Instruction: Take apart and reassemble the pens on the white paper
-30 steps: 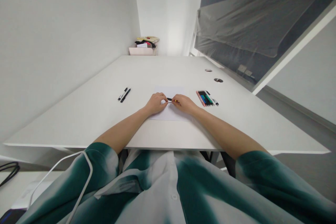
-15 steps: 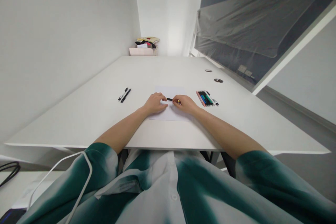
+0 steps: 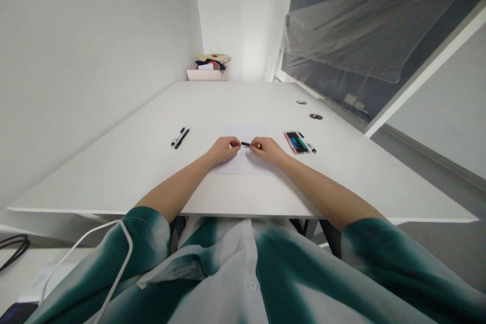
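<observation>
A white sheet of paper lies on the white table before me. Over its right part, my right hand is closed around a dark pen with a bit of yellow showing at the fingers. The pen's black end points left, toward my left hand. That hand rests at the paper's left side, thumb and forefinger pinched together at the pen's tip; whether anything small is between them cannot be made out.
Two pens lie to the left. A row of several coloured pens lies to the right. A pink box with cloth items stands at the far end. Two round metal fittings sit in the table at right.
The thumb and forefinger of my left hand were apart and have come together near the pen's end. My right hand and the pen have barely moved.
</observation>
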`<state>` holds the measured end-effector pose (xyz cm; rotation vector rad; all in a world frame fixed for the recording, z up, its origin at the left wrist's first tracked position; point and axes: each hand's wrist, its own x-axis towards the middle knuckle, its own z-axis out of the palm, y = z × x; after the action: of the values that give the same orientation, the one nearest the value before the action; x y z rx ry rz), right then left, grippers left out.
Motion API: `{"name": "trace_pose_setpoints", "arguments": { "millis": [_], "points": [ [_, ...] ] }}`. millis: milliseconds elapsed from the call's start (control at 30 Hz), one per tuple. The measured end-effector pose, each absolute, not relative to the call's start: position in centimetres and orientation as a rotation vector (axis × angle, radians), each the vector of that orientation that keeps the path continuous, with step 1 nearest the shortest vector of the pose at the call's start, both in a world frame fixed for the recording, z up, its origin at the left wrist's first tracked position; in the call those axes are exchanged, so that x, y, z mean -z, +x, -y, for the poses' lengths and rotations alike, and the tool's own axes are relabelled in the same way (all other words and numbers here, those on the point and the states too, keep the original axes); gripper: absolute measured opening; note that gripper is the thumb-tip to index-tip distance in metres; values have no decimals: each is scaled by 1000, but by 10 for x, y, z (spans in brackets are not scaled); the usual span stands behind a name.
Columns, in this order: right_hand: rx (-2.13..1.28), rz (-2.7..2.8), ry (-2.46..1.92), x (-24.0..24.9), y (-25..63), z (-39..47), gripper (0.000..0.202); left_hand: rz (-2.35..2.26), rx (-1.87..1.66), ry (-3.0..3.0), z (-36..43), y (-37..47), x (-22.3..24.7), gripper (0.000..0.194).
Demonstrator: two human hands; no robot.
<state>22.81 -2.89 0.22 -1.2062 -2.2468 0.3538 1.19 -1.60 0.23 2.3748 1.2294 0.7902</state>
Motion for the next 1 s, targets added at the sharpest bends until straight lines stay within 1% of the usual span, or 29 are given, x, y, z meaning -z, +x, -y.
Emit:
{"name": "trace_pose_setpoints", "arguments": {
  "millis": [367,700,900,1000],
  "points": [
    [-381,2239,-1152,-4,226,30,16,-1189,-859,2279,14,18,2,17],
    [-307,2243,-1077,-2,224,28,13,-1161,-870,2267,11,18,4,20],
    [-328,2222,-1069,1,225,27,22,-1167,-864,2255,10,18,5,23],
    [-388,2202,-1021,2,224,27,22,-1154,-847,2218,10,16,3,25]
  ]
}}
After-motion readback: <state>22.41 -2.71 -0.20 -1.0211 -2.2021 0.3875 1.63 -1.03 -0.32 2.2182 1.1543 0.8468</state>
